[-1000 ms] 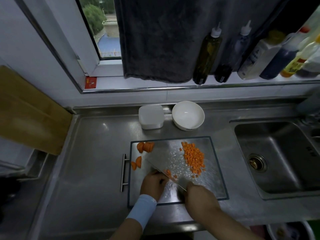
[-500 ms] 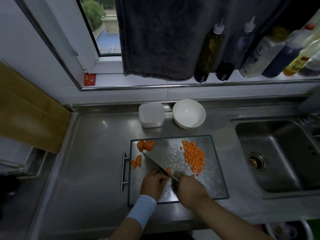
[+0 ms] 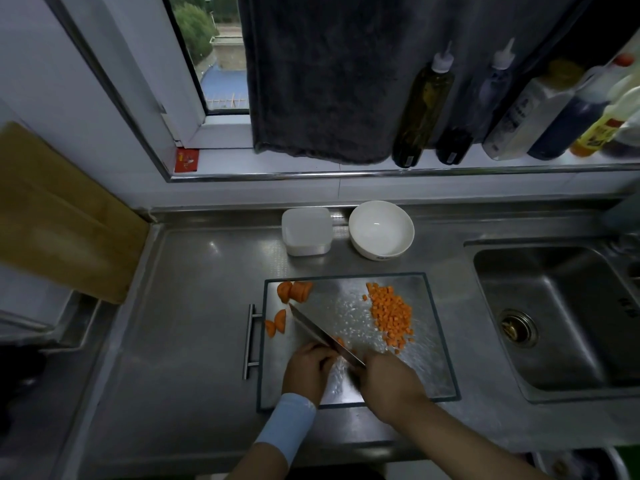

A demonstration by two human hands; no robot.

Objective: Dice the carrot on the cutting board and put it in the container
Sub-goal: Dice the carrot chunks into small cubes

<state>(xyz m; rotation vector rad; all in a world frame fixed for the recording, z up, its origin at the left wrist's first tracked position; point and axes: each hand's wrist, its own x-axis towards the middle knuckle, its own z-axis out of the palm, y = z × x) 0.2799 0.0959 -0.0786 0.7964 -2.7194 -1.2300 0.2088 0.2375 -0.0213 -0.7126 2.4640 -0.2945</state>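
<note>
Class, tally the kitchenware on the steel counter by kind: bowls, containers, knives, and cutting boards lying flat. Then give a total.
White round ceramic bowl: 1
White square plastic container: 1
Steel-bladed knife: 1
Flat steel cutting board: 1
Total: 4

Heaped carrot dice (image 3: 391, 315) on cutting board (image 3: 427, 362), white container (image 3: 306, 230) behind

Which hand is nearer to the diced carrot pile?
The right hand, gripping the knife, lies just below the diced carrot pile in the picture; the left hand, holding a carrot piece, is farther, down-left.
</note>
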